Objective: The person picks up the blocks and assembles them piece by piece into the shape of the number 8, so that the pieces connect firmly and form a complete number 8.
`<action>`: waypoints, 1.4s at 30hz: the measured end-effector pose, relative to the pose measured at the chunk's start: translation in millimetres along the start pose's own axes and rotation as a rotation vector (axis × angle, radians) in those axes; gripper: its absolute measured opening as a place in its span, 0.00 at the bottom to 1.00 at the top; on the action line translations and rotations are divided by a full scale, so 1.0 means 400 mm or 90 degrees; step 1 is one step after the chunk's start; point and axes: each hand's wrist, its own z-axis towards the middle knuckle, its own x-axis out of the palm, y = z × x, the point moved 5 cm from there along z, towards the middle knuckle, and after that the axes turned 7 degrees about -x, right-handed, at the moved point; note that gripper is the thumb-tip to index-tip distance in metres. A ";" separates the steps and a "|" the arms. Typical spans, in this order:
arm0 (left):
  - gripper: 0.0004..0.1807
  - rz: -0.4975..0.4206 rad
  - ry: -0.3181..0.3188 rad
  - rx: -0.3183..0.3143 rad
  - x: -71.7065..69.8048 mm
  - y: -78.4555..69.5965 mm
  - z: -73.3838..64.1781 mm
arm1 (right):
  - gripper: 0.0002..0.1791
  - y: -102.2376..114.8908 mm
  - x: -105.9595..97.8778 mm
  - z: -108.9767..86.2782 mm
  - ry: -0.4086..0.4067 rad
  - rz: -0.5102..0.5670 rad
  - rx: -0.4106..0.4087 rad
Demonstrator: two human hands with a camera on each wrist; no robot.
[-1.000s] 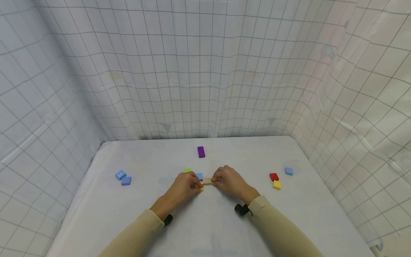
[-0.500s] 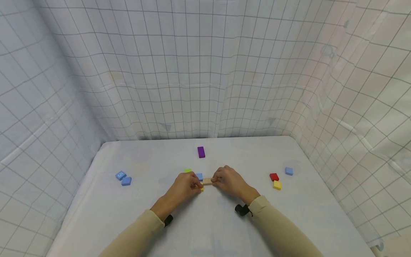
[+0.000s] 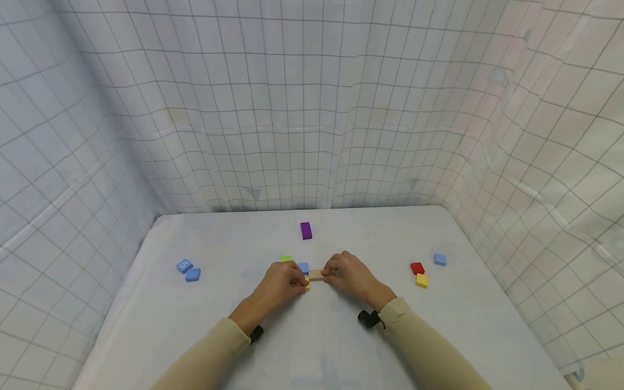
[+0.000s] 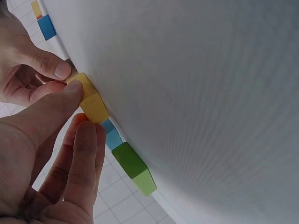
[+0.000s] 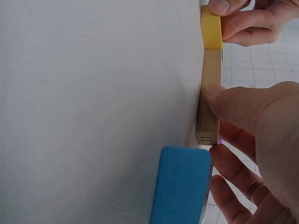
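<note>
At the middle of the table, my left hand (image 3: 283, 284) pinches a yellow block (image 4: 93, 100) between thumb and fingers. My right hand (image 3: 348, 273) holds a plain wooden block (image 5: 210, 107), its thumb on the near side. In the right wrist view the two blocks line up end to end. A light blue block (image 3: 303, 268) lies just behind them, and a green block (image 4: 133, 165) sits behind my left hand. Another blue block (image 5: 181, 186) shows large beside my right hand in the right wrist view; the head view does not show it.
A purple block (image 3: 306, 231) lies farther back. Two blue blocks (image 3: 193, 274) rest at the left. To the right are a red block (image 3: 417, 268), a yellow block (image 3: 422, 280) and a blue block (image 3: 440, 259). Gridded white curtains (image 3: 312, 108) enclose the white table (image 3: 322, 341).
</note>
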 end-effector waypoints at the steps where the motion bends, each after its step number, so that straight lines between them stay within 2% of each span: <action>1: 0.06 -0.002 -0.001 0.003 -0.001 0.000 0.000 | 0.03 -0.001 0.000 0.001 0.000 -0.001 0.000; 2: 0.06 -0.007 0.001 0.000 -0.015 -0.020 -0.004 | 0.04 0.000 0.000 0.001 0.000 -0.002 0.000; 6: 0.07 -0.009 0.007 -0.016 -0.009 -0.016 -0.001 | 0.03 0.002 -0.001 0.002 0.004 -0.001 0.006; 12: 0.07 0.011 0.002 -0.002 0.055 0.088 0.020 | 0.03 0.005 -0.003 0.002 0.007 0.007 0.009; 17: 0.07 0.021 0.015 -0.018 0.078 0.125 0.033 | 0.06 0.005 -0.005 -0.002 0.000 0.007 0.009; 20: 0.08 0.030 0.026 -0.039 0.082 0.128 0.035 | 0.07 0.006 -0.007 -0.007 -0.002 0.011 0.007; 27: 0.06 0.045 0.026 -0.017 0.074 0.113 0.035 | 0.12 0.006 -0.017 -0.015 -0.003 0.016 0.013; 34: 0.08 0.068 0.025 -0.048 0.086 0.131 0.040 | 0.12 0.000 -0.038 -0.026 -0.006 0.026 0.029; 35: 0.07 0.072 0.022 -0.041 0.073 0.113 0.034 | 0.12 -0.003 -0.041 -0.028 -0.005 0.028 0.037; 39: 0.07 0.042 0.014 -0.037 0.060 0.096 0.026 | 0.12 -0.017 -0.049 -0.042 0.002 0.031 0.085; 41: 0.06 0.043 0.008 -0.018 0.041 0.067 0.018 | 0.12 -0.024 -0.055 -0.052 -0.001 0.035 0.104; 42: 0.07 0.034 0.007 -0.019 0.046 0.073 0.022 | 0.12 -0.028 -0.058 -0.057 -0.002 0.034 0.112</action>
